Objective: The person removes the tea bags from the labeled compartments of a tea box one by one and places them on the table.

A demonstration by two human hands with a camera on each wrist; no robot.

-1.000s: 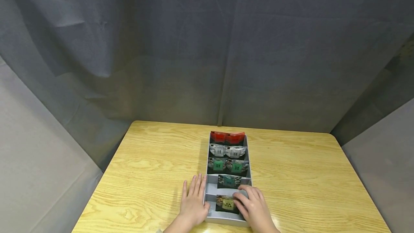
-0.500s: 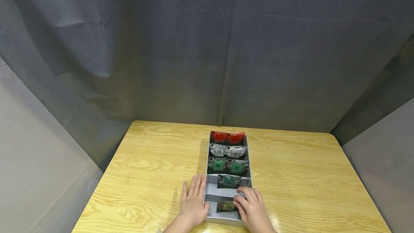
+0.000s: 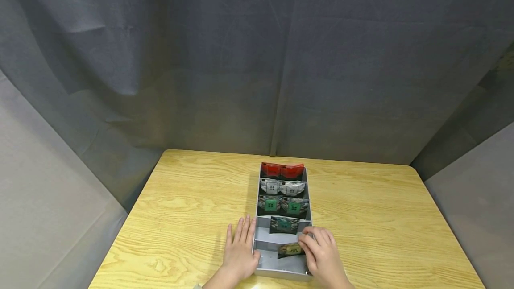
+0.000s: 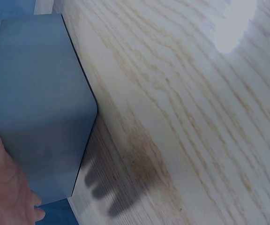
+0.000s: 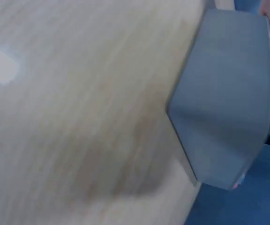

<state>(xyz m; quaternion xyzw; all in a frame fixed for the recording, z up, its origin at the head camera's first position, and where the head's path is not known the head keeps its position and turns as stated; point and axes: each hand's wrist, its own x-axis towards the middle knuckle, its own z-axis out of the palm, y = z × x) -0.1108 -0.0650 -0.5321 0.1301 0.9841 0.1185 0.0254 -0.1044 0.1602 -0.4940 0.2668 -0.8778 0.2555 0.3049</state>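
Wood-grain table [image 3: 180, 200], grey curtain [image 3: 201, 57] behind. Left hand [image 3: 239, 253] flat, fingers spread, beside grey tray [image 3: 281, 272]. Right hand [image 3: 323, 258] pinches yellow packet [image 3: 290, 249] in nearest compartment. Wrist views blurred, mostly tray wall.

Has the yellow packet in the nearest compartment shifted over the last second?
Yes. The yellow packet, held by the right hand, has gone from the compartment's middle toward the divider behind it and the right wall of the gray tray.
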